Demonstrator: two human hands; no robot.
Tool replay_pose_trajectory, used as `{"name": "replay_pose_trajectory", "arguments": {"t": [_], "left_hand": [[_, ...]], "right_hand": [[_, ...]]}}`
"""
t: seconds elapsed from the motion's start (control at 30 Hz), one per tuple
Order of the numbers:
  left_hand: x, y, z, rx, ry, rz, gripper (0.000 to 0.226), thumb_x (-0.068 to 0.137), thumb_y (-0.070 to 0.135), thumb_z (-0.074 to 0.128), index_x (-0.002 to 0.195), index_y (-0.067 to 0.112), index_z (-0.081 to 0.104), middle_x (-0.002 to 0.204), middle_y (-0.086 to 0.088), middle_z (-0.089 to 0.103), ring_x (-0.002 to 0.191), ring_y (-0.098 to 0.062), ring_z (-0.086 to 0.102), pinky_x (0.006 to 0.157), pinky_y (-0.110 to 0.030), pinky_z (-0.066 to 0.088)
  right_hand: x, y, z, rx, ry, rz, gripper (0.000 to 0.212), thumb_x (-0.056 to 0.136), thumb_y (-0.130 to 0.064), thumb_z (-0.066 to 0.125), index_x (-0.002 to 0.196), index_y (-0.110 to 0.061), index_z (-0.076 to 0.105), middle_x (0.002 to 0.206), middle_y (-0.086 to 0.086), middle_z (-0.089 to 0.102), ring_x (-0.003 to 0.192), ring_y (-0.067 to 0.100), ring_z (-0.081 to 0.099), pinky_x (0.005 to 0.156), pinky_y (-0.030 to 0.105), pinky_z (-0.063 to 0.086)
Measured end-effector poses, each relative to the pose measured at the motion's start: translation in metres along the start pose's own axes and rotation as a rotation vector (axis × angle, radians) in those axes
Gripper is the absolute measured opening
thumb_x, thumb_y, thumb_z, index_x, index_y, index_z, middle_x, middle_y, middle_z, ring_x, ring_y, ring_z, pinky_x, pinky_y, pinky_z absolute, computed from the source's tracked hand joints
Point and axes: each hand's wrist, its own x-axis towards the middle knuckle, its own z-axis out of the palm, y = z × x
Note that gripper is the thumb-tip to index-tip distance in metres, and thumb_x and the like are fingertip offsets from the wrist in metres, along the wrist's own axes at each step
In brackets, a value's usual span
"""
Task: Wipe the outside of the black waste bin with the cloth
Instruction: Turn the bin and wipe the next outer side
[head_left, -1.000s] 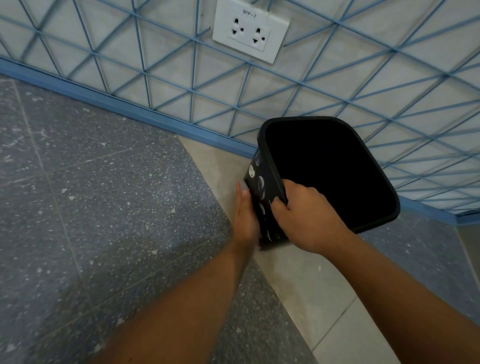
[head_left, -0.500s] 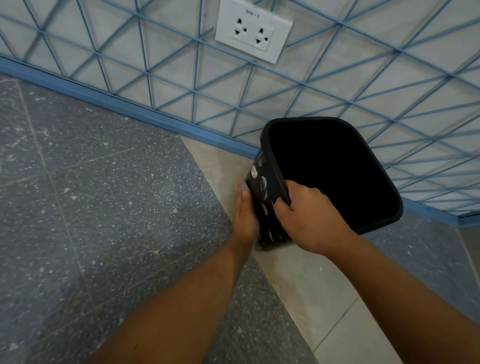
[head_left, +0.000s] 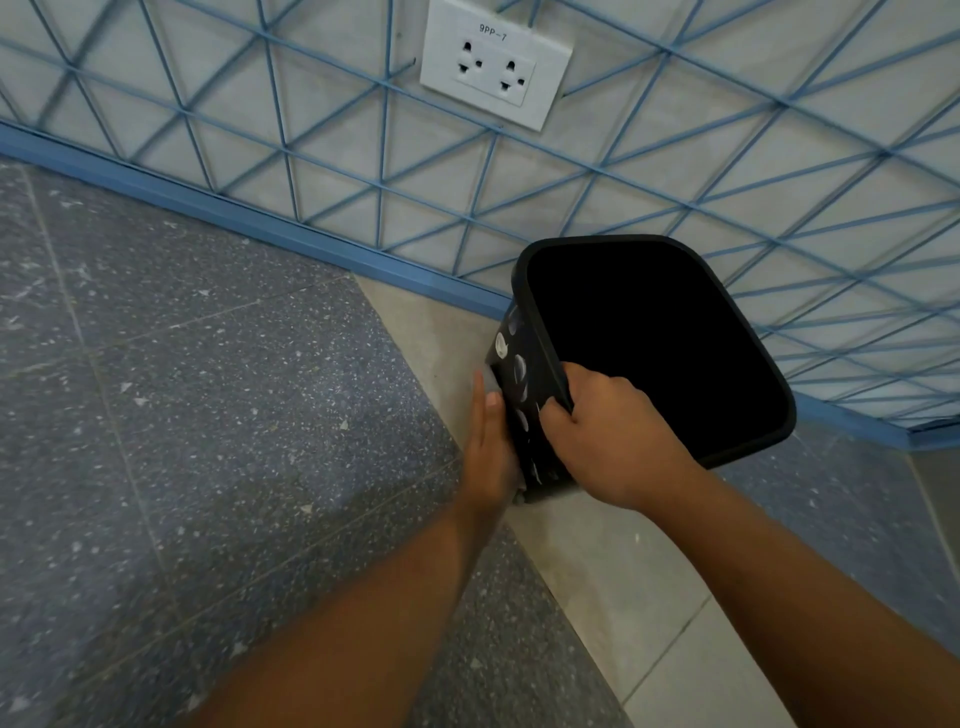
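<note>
The black waste bin (head_left: 522, 395) stands tilted on the floor by the wall, its dark opening facing me. Pale patches mark its left outer side. My left hand (head_left: 488, 452) lies flat with straight fingers against that side, pressing a grey-white cloth (head_left: 488, 382) to it. Only a bit of the cloth shows, above my fingertips and below my palm. My right hand (head_left: 608, 441) grips the bin's near rim, fingers curled over the edge into the opening.
A tiled wall with a blue line pattern and a blue skirting strip (head_left: 291, 234) runs right behind the bin. A white double socket (head_left: 493, 67) sits above on the wall. Speckled grey floor (head_left: 208, 415) spreads to the left, pale tiles (head_left: 613, 571) below the bin.
My left hand has slid slightly down the bin's left side, and an edge of the cloth now peeks out above the fingertips. The right hand keeps its grip on the rim.
</note>
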Motion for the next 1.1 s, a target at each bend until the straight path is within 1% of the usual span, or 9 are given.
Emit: {"name": "replay_pose_trajectory", "arguments": {"t": [0.03,0.13,0.2,0.33,0.4,0.53,0.87,1.0,1.1], "left_hand": [[0.003,0.002,-0.001,0.01,0.025,-0.027,0.048,0.117,0.028,0.021,0.164,0.025,0.03,0.164,0.003,0.043,0.137,0.005,0.054,0.116,-0.016,0.043],[0.013,0.013,0.006,-0.053,0.049,-0.096,0.052,0.117,0.028,0.02,0.165,0.011,0.032,0.163,-0.021,0.047,0.15,-0.029,0.049,0.127,-0.044,0.038],[0.004,0.016,0.013,-0.053,0.021,-0.053,0.052,0.118,0.027,0.02,0.165,0.007,0.029,0.163,-0.025,0.045,0.153,-0.035,0.045,0.129,-0.051,0.036],[-0.003,0.007,0.007,-0.034,0.042,-0.066,0.053,0.117,0.028,0.02,0.169,0.015,0.022,0.17,-0.015,0.038,0.158,-0.027,0.039,0.131,-0.043,0.033],[0.005,0.011,0.007,-0.059,0.051,-0.112,0.054,0.117,0.029,0.02,0.168,0.013,0.024,0.169,-0.019,0.037,0.157,-0.031,0.039,0.131,-0.05,0.032],[-0.006,0.013,0.01,-0.005,-0.003,-0.025,0.055,0.117,0.03,0.02,0.17,0.016,0.018,0.175,-0.011,0.028,0.163,-0.024,0.029,0.134,-0.048,0.027],[-0.018,0.002,0.007,0.073,-0.03,0.024,0.06,0.115,0.038,0.019,0.169,0.011,0.02,0.175,-0.015,0.026,0.165,-0.029,0.023,0.135,-0.051,0.023],[0.002,0.004,0.007,0.035,0.082,-0.075,0.053,0.117,0.028,0.02,0.168,0.015,0.023,0.173,-0.011,0.033,0.161,-0.026,0.032,0.133,-0.046,0.027],[-0.001,0.009,0.015,0.073,0.059,0.022,0.054,0.117,0.033,0.02,0.169,0.019,0.024,0.176,-0.007,0.028,0.166,-0.022,0.021,0.136,-0.048,0.02]], "right_hand": [[0.0,0.0,0.0,0.0,0.001,-0.001,0.011,0.091,-0.035,0.043,0.092,-0.025,0.046,0.066,-0.001,0.057,0.058,0.017,0.06,0.058,0.043,0.057],[0.001,0.0,-0.001,0.002,-0.006,0.001,0.016,0.091,-0.036,0.042,0.092,-0.022,0.05,0.067,0.0,0.057,0.059,0.018,0.059,0.058,0.043,0.057],[0.0,0.001,-0.002,0.003,-0.01,0.002,0.019,0.091,-0.037,0.042,0.095,-0.021,0.052,0.07,0.002,0.059,0.062,0.019,0.06,0.06,0.044,0.057],[-0.001,0.001,-0.002,-0.002,-0.007,0.005,0.018,0.092,-0.037,0.043,0.091,-0.022,0.051,0.07,0.002,0.058,0.064,0.021,0.06,0.062,0.044,0.057],[0.0,0.0,-0.002,-0.007,-0.004,0.011,0.017,0.092,-0.036,0.042,0.089,-0.021,0.051,0.068,0.003,0.057,0.062,0.021,0.059,0.062,0.045,0.057],[0.001,0.001,-0.002,0.007,-0.013,0.013,0.019,0.09,-0.038,0.042,0.091,-0.021,0.052,0.071,0.003,0.059,0.065,0.022,0.061,0.062,0.045,0.057],[-0.001,0.001,-0.002,0.006,-0.012,0.018,0.021,0.091,-0.037,0.043,0.091,-0.019,0.053,0.073,0.004,0.06,0.066,0.022,0.061,0.064,0.045,0.057],[0.0,0.0,-0.004,0.002,-0.008,0.032,0.022,0.091,-0.037,0.043,0.083,-0.019,0.052,0.069,0.005,0.058,0.064,0.024,0.06,0.064,0.046,0.056],[-0.001,0.0,-0.004,0.018,-0.018,0.043,0.023,0.091,-0.036,0.043,0.083,-0.018,0.053,0.068,0.006,0.059,0.063,0.024,0.06,0.062,0.047,0.056]]}}
